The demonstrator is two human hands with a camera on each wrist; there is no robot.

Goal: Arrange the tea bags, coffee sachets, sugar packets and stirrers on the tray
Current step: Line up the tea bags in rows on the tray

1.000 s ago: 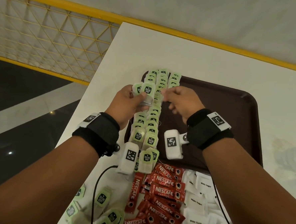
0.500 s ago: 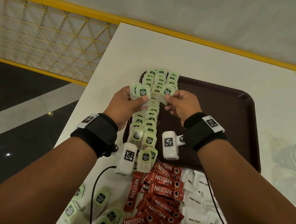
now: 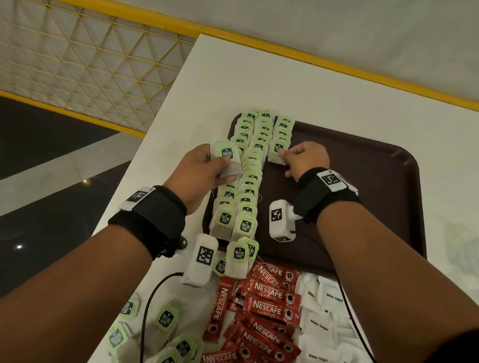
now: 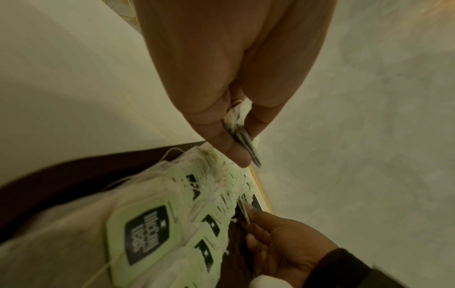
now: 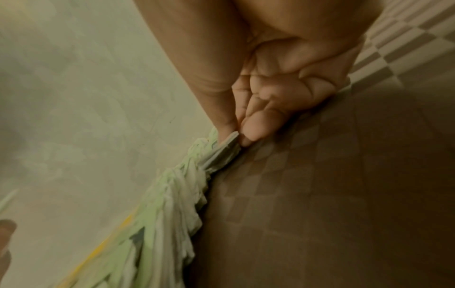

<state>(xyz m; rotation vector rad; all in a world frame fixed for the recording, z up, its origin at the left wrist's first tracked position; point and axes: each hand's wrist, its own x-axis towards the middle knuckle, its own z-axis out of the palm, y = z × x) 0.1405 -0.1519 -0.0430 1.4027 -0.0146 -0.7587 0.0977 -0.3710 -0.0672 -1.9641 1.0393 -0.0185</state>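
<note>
Pinched green-tagged paper tea bags (image 3: 225, 163) are held in the left hand (image 3: 202, 173); another (image 3: 276, 152) is pinched by the right hand (image 3: 306, 163) at the third row on the brown plastic tray (image 3: 372, 189). Red coffee sachets (image 3: 264, 309) and white sugar packets (image 3: 325, 321) wait at lower frame.

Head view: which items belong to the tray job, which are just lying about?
Job:
- tray
- tea bag rows
- tea bags in left hand
- tea bag pinched by right hand
- coffee sachets
- sugar packets

Just there:
- table
- yellow railing
- black cable
</note>
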